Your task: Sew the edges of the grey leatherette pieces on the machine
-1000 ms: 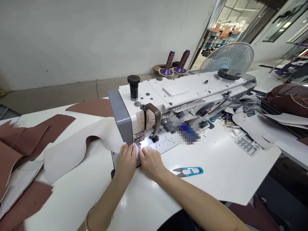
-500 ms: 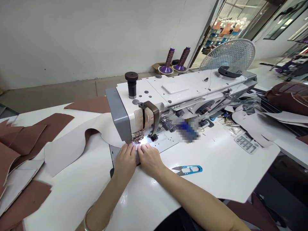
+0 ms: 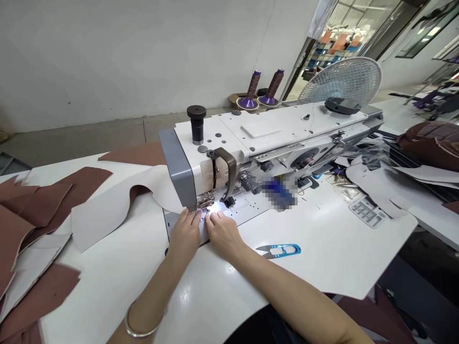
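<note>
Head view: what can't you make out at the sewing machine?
Head view:
- Needle tip at the presser foot: too small, washed out by lamp glare.
- Pale sheet under the hands: hidden by the left hand and right hand.
- Blue item on the machine: pixelated blur.
- Brown sheets: cut off by the left edge.

Reddish-brown leather pieces (image 3: 82,184), white-and-grey sewing machine (image 3: 272,126), bright blue thread snips (image 3: 283,250), purple-based brown thread cones (image 3: 253,86)

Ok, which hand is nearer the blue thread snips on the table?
Right. The right hand lies to the left of the blue thread snips in the head view, not touching them; the left hand is further off, on the right hand's far side.
</note>
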Motion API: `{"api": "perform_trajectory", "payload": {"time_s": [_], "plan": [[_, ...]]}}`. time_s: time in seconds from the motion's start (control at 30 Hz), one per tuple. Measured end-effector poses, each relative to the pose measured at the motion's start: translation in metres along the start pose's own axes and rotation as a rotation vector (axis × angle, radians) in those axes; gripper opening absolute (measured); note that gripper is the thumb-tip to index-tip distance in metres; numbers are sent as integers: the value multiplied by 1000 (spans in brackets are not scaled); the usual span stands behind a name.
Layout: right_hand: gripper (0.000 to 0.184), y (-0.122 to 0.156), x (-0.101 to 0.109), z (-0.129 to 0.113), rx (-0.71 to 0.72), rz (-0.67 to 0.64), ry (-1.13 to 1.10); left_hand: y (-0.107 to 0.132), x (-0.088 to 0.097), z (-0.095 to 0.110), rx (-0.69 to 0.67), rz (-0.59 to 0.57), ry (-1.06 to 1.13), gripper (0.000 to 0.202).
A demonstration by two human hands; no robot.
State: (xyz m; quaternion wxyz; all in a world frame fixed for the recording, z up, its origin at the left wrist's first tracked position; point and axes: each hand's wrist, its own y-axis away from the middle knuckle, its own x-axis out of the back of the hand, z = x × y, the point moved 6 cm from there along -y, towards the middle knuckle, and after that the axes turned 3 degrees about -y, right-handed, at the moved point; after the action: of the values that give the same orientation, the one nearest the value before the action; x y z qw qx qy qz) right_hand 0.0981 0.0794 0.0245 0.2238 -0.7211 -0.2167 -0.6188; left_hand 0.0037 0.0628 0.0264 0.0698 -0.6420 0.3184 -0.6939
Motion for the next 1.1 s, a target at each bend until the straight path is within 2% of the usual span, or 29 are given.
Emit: {"api": "perform_trajectory", "payload": {"time_s": [0.33, 0.67, 0.83, 0.9, 1.0, 1.1], "plan": [[19, -1, 0, 1, 0, 19, -11, 3, -4, -17, 92, -8, 165, 34], [17, -1, -1, 1, 18, 44, -14, 3, -8, -18, 90, -16, 143, 35], [10, 0, 2, -2, 51, 103, -1, -1, -5, -25, 89, -3, 126, 31], [9, 1, 4, -2, 71, 135, 6, -4, -6, -30, 36, -14, 126, 34], [11, 0, 9, -2, 74, 172, 3, -8, -3, -34, -114, -16, 95, 39], [13, 0, 12, 1, 44, 177, -12, -6, 5, -28, -228, -9, 10, 39]]}}
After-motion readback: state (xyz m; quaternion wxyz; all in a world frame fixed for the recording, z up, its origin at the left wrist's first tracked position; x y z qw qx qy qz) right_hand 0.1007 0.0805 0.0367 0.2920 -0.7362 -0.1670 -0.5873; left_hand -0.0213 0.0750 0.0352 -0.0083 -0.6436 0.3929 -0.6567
